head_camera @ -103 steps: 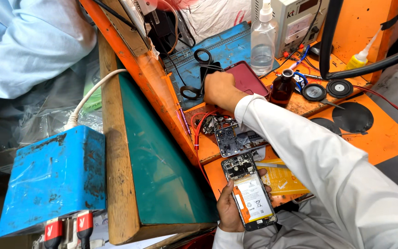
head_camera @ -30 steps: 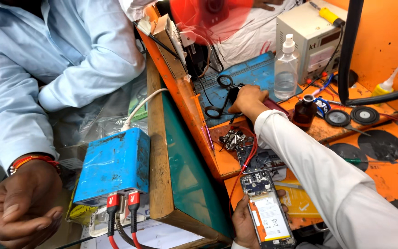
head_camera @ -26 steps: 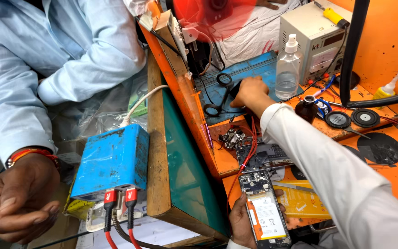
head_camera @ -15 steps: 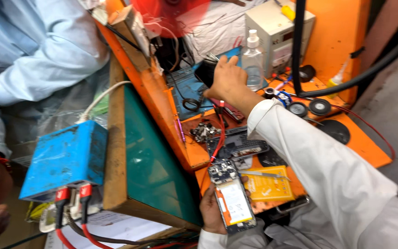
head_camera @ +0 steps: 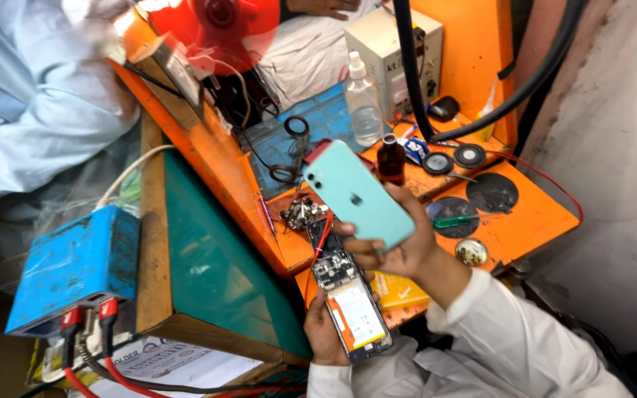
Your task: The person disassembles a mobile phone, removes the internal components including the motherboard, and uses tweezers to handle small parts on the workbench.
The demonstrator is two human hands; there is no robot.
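The right hand [head_camera: 399, 254] grips a mint-green phone back [head_camera: 357, 195], slanting up-left, just above the opened phone [head_camera: 352, 306] clasped in the left hand [head_camera: 324, 332] at the table's [head_camera: 532, 214] near edge.

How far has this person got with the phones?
Done: the phone in the left hand already lies opened, battery and circuit board bare. In hand: the right hand holds up a mint-green phone back. Left: the two are still apart, and loose parts lie on the orange bench.

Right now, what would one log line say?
left hand: holds opened phone | right hand: holds mint phone back cover | bench: orange
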